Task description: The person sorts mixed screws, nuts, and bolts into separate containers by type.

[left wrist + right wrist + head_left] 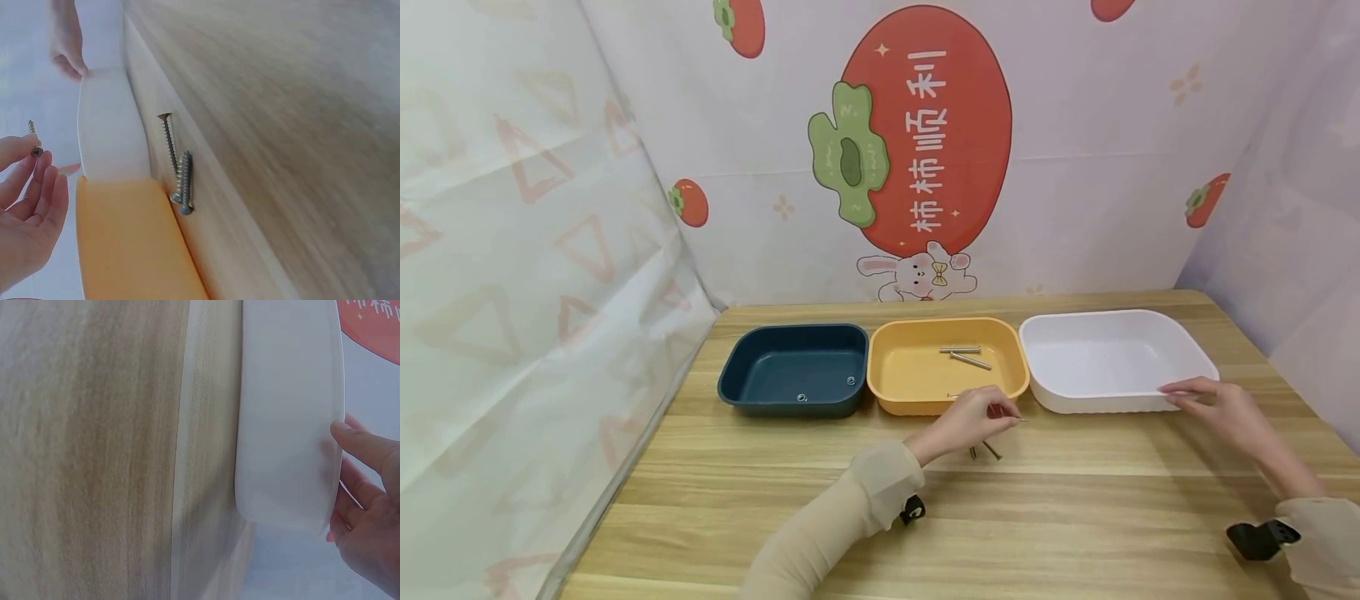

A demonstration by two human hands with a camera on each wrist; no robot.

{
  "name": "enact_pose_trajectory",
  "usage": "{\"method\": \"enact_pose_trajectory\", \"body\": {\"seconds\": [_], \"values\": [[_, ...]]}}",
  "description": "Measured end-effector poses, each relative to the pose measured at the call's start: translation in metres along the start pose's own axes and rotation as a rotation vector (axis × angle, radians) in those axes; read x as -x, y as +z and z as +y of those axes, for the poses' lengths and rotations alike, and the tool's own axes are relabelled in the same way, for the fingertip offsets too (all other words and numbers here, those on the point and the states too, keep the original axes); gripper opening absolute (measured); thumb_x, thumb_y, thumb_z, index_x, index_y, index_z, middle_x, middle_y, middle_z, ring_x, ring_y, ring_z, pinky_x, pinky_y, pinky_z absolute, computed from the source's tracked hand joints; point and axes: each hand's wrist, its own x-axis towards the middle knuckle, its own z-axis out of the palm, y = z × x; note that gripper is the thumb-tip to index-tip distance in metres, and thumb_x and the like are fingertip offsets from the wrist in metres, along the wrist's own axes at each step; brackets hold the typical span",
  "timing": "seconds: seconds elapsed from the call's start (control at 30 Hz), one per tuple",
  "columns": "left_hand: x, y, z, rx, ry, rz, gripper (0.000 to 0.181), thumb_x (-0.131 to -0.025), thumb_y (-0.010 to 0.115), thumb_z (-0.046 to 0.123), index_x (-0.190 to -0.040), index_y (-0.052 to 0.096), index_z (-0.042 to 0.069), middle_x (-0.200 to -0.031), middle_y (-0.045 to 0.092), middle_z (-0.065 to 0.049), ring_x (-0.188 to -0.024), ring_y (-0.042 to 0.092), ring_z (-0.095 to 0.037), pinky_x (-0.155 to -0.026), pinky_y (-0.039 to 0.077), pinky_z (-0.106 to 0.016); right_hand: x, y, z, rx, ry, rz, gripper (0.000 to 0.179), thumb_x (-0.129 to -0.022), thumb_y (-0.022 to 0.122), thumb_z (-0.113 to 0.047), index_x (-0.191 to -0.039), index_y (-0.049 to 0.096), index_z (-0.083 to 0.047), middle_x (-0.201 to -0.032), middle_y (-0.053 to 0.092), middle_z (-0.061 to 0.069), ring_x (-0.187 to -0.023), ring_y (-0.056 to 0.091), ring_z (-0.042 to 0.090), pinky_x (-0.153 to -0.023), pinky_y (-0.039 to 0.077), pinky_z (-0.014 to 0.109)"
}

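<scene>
My left hand (972, 421) pinches a small screw (35, 145) between thumb and fingertips, above the table just in front of the yellow-orange tray (887, 407). Below that hand a cluster of loose screws (169, 144) lies on the table, partly hidden by the hand in the head view. My right hand (1221, 410) grips the near right rim of the white tray (1097, 403), thumb on the outer side and other fingers over the rim. Long bolts (972, 361) lie in the yellow-orange tray; something thin beside the left hand in it is partly covered.
A dark blue tray (805, 410) stands at the left of the row, with two small nuts (801, 397) inside. The three trays stand side by side on a wood-grain table (1060, 533). Behind them hangs a printed cloth (1075, 208); more cloth covers both sides.
</scene>
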Motion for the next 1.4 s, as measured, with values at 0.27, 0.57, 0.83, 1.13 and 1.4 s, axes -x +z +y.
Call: {"method": "enact_pose_trajectory", "body": {"seconds": [0.27, 0.57, 0.83, 1.13, 1.4], "values": [[-0.012, 0.004, 0.005, -0.009, 0.015, 0.055, 0.009, -0.082, 0.062, 0.014, -0.088, 0.067, 0.008, -0.079, 0.059, 0.004, -0.069, 0.048, 0.003, -0.062, 0.037, -0.006, -0.001, 0.001, -0.001, -0.014, 0.002, 0.001, 0.009, -0.078, 0.063, -0.001, -0.087, 0.066, -0.001, -0.086, 0.052, -0.036, -0.085, 0.040, -0.025, -0.068, 0.029, 0.002], [-0.027, 0.010, 0.013, 0.021, -0.010, 0.099, 0.009, -0.081, 0.063, 0.011, -0.088, 0.067, 0.006, -0.079, 0.058, 0.002, -0.070, 0.048, 0.001, -0.062, 0.037, -0.006, 0.000, 0.000, 0.000, -0.029, 0.004, -0.002, 0.010, -0.078, 0.064, 0.000, -0.086, 0.067, -0.003, -0.086, 0.052, -0.035, -0.084, 0.040, -0.025, -0.068, 0.029, 0.002], [-0.039, 0.015, 0.018, -0.023, 0.004, 0.133, 0.009, -0.082, 0.062, 0.013, -0.088, 0.067, 0.007, -0.080, 0.059, 0.002, -0.069, 0.048, 0.002, -0.062, 0.035, -0.004, 0.001, 0.000, 0.000, -0.031, 0.011, -0.011, 0.010, -0.078, 0.063, -0.001, -0.088, 0.067, -0.003, -0.087, 0.052, -0.035, -0.085, 0.039, -0.025, -0.068, 0.028, 0.002], [-0.052, 0.025, 0.018, -0.001, -0.038, 0.184, 0.009, -0.082, 0.062, 0.011, -0.088, 0.067, 0.006, -0.081, 0.059, 0.001, -0.070, 0.049, 0.001, -0.062, 0.035, -0.003, 0.000, -0.001, -0.001, -0.034, 0.013, -0.015, 0.011, -0.078, 0.063, -0.001, -0.088, 0.066, -0.003, -0.087, 0.052, -0.035, -0.085, 0.040, -0.025, -0.068, 0.029, 0.002], [-0.065, 0.032, 0.019, -0.054, -0.084, 0.188, 0.011, -0.084, 0.060, 0.015, -0.089, 0.068, 0.010, -0.081, 0.057, 0.005, -0.071, 0.049, 0.002, -0.062, 0.033, -0.003, 0.000, 0.000, 0.001, -0.035, 0.015, -0.012, 0.011, -0.078, 0.064, -0.001, -0.088, 0.067, -0.005, -0.086, 0.052, -0.036, -0.084, 0.040, -0.025, -0.068, 0.029, 0.002]]}}
